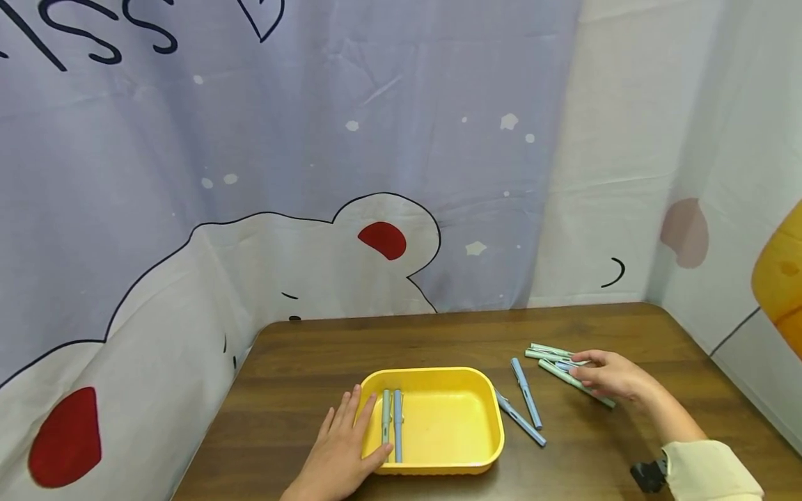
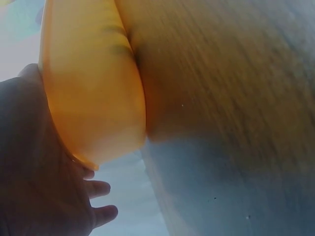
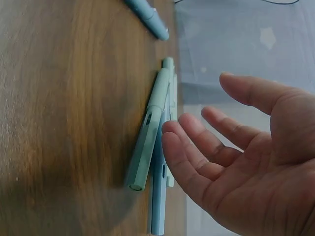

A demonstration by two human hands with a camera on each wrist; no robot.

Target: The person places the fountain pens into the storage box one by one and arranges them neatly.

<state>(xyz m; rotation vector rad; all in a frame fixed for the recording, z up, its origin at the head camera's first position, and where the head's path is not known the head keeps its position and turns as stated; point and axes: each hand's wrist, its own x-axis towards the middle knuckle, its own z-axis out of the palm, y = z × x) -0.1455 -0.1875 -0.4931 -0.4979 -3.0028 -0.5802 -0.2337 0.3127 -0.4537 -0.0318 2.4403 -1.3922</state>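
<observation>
My left hand (image 1: 338,442) rests on the left rim of a yellow tray (image 1: 447,417), fingers extended. The left wrist view shows that hand beside the tray's outer wall (image 2: 98,88). A green pen (image 1: 385,417) and a blue pen (image 1: 397,424) lie side by side at the tray's left. At the right, my right hand (image 1: 614,376) hovers over a small pile of pens, its fingers loosely bent. In the right wrist view, a green pen (image 3: 145,142) lies across a blue pen (image 3: 158,196), close to the fingertips; nothing is visibly gripped.
Between tray and pile lie two more blue pens, one (image 1: 526,393) farther back and another (image 1: 532,433) by the tray's right wall. A printed curtain (image 1: 376,139) hangs behind the brown wooden table (image 1: 313,355). A black object (image 1: 648,476) shows by the right sleeve.
</observation>
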